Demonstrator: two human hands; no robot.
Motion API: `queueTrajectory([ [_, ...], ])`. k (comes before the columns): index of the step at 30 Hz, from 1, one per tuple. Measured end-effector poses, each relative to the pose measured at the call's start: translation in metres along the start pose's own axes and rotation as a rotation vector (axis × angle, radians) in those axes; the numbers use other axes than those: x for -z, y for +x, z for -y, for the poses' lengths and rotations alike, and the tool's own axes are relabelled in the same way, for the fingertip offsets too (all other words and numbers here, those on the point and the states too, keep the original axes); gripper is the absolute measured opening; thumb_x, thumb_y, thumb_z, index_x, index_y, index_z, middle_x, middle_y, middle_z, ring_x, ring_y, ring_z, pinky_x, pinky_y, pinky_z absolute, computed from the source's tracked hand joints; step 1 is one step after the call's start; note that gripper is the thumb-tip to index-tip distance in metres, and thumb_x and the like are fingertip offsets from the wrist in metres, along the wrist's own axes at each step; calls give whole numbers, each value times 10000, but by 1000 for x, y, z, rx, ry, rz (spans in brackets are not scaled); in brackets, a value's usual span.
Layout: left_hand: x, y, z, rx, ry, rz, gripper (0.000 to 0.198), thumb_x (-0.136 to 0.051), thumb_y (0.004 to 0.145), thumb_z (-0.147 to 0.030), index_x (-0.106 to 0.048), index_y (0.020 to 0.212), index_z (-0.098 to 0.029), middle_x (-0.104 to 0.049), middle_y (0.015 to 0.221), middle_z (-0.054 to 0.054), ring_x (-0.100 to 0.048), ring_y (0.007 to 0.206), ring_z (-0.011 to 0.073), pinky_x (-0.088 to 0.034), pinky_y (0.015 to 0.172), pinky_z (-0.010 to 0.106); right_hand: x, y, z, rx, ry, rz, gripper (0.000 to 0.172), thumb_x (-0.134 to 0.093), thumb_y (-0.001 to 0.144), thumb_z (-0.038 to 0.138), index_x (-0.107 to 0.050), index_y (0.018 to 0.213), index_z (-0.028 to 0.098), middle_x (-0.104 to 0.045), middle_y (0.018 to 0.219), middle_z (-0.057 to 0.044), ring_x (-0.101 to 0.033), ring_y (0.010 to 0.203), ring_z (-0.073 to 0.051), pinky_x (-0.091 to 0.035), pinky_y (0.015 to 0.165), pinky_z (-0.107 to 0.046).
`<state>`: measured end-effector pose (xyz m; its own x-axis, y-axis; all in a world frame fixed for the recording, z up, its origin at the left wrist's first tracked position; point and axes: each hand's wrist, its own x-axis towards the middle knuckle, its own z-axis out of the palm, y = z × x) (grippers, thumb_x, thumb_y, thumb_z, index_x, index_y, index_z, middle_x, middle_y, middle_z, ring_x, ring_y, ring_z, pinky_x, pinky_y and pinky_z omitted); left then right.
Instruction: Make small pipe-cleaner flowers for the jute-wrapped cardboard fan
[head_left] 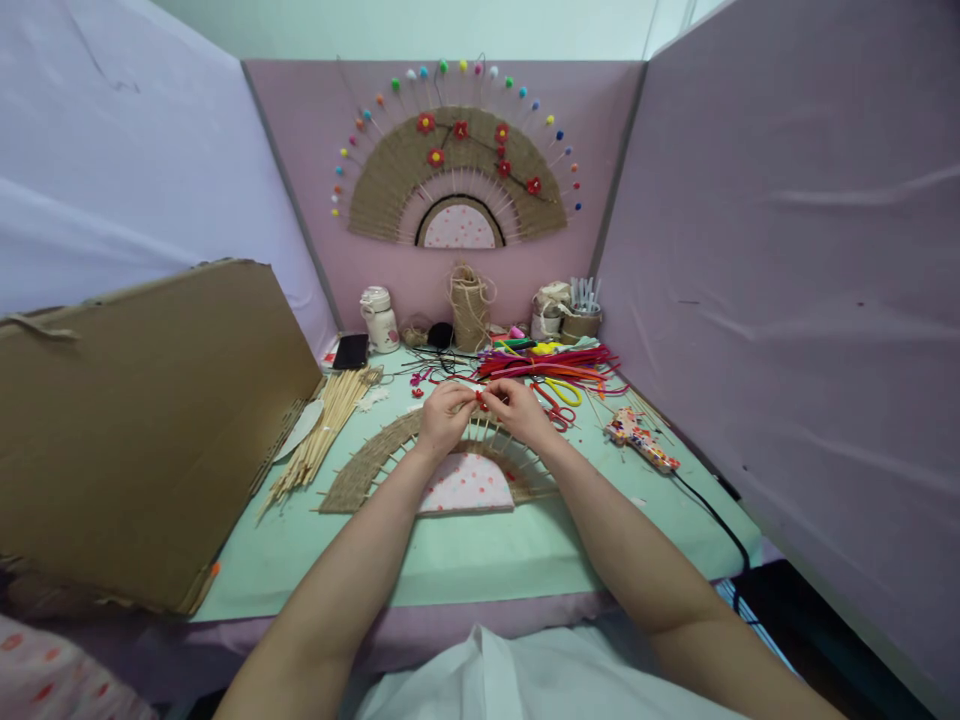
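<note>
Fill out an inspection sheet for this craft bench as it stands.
Surface: mint-green tabletop, flat, crowded toward the back.
Job's things: half-made twine fan with stick ribs lies flat under the hands; small red piece at their fingertips.
Clutter: skewer bundle, pipe cleaners, yellow-handled scissors, twine spool, phone, white jar.
Grippers: left hand and right hand pinch the small red piece together over the fan.
Cables: black cable runs from the patterned glue gun off the right edge.
Surroundings: cardboard sheet leans at left; finished fan hangs on the pink back wall.
</note>
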<state>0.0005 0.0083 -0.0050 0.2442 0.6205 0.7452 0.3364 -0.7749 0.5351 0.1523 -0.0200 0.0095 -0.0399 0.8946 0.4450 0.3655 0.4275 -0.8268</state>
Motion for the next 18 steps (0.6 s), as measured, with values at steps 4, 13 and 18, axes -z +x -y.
queueTrajectory([
  [4,-1,3,1,80,-158,-25,110,-613,766,-247,-700,720,-196,-670,775,53,-600,781,167,-468,750,316,7,2,0,-50,106,35,299,-499,806,438,-607,762,163,-568,661,3,-475,585,-113,-374,551,-231],
  [13,-1,1,3,11,-112,-84,101,-627,773,-264,-707,740,-212,-677,819,53,-598,819,165,-467,779,326,7,0,11,-170,192,17,237,-582,725,385,-625,735,152,-579,642,7,-480,568,-103,-389,566,-231],
  [18,0,-1,-2,-51,22,-24,124,-600,795,-259,-711,756,-223,-677,812,61,-583,827,174,-454,788,342,4,0,6,-246,207,65,200,-555,707,328,-635,694,145,-547,587,25,-437,515,-87,-343,501,-218],
])
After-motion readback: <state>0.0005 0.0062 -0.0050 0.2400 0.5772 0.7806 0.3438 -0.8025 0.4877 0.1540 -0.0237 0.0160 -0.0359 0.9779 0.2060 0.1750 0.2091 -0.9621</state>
